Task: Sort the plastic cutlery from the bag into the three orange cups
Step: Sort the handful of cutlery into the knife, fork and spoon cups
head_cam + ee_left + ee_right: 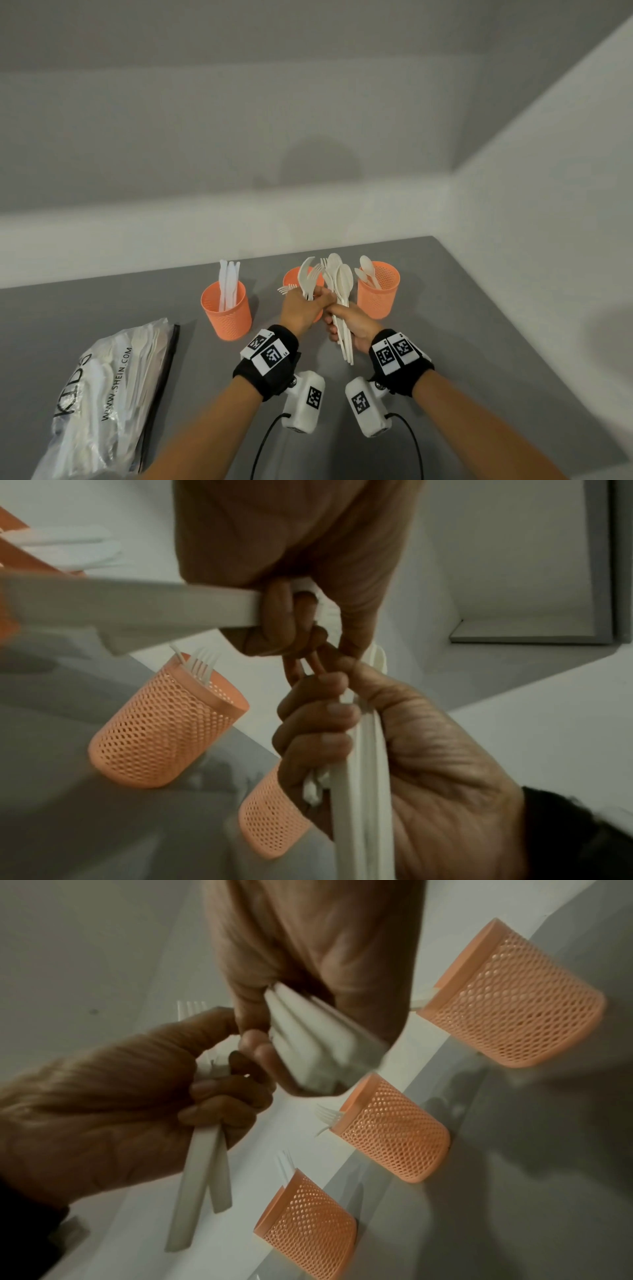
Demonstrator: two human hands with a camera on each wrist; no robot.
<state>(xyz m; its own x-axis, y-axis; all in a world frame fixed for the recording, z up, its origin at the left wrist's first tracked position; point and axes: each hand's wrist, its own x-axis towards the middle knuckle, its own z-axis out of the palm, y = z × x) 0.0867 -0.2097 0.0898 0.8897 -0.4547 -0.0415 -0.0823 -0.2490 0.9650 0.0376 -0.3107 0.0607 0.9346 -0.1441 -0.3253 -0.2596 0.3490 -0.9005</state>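
Three orange mesh cups stand in a row on the grey table: the left cup (226, 308) holds knives, the middle cup (291, 279) holds forks and is partly hidden behind my left hand, and the right cup (378, 291) holds spoons. My left hand (317, 301) grips a few white forks (308, 277) upright in front of the middle cup. My right hand (337, 322), touching the left, grips a bundle of spoons and forks (342, 291). In the right wrist view the bundle's handles (318, 1042) fan out from my right hand, and my left hand (219, 1096) holds two handles (202, 1177).
The clear plastic bag (109, 394) with more white cutlery lies at the near left of the table (479, 342). White walls close in behind the cups and along the right side. Cables hang from both wrist cameras.
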